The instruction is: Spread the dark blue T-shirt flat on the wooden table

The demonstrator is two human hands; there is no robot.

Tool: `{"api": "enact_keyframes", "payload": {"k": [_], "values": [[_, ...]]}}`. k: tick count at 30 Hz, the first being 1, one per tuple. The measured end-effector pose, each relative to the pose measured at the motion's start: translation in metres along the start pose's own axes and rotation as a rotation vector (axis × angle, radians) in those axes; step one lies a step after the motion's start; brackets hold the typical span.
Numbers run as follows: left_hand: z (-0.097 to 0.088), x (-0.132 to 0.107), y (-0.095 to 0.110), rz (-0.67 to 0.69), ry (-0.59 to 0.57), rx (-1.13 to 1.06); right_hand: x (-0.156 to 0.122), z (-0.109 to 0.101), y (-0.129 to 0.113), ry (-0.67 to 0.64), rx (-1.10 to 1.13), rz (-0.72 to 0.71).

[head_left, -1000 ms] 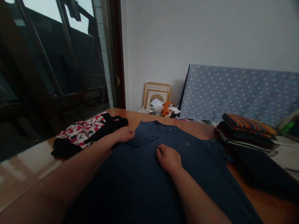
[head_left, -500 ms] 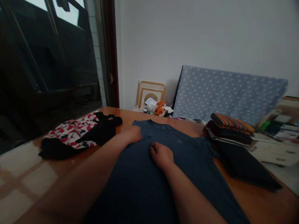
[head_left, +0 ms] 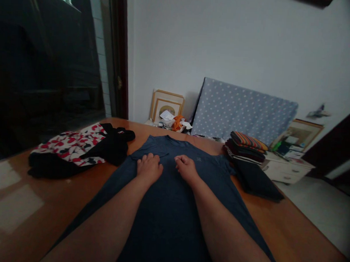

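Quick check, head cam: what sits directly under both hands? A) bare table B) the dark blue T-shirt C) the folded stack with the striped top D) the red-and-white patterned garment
B: the left hand and right hand both rest on the dark blue T-shirt, spread flat on the wooden table.

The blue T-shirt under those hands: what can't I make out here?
Head view only:
- Blue T-shirt: its hem is cut off by the bottom edge; both forearms cover the middle.
- Left hand and right hand: palms face down, hiding the cloth beneath.
- Folded stack: garments too small to count.
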State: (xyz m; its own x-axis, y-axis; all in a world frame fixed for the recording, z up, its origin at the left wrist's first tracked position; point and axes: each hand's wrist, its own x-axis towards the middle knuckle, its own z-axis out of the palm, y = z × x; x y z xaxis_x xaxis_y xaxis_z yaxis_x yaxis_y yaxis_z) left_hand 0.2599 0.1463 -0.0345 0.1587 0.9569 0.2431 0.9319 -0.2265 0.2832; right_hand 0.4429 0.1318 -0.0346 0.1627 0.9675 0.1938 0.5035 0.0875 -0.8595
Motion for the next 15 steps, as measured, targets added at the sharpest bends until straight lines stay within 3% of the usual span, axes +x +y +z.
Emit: {"api": "enact_keyframes", "payload": {"k": [3, 9, 15], "values": [[0.001, 0.0, 0.001, -0.007, 0.006, 0.001, 0.006, -0.014, 0.001, 0.091, 0.306, 0.084], [0.0, -0.001, 0.001, 0.021, 0.027, 0.034, 0.017, -0.061, 0.017, 0.241, 0.683, 0.297], [-0.002, -0.002, 0.004, -0.001, 0.011, 0.044, 0.012, -0.105, 0.042, 0.261, 0.68, 0.496]]}}
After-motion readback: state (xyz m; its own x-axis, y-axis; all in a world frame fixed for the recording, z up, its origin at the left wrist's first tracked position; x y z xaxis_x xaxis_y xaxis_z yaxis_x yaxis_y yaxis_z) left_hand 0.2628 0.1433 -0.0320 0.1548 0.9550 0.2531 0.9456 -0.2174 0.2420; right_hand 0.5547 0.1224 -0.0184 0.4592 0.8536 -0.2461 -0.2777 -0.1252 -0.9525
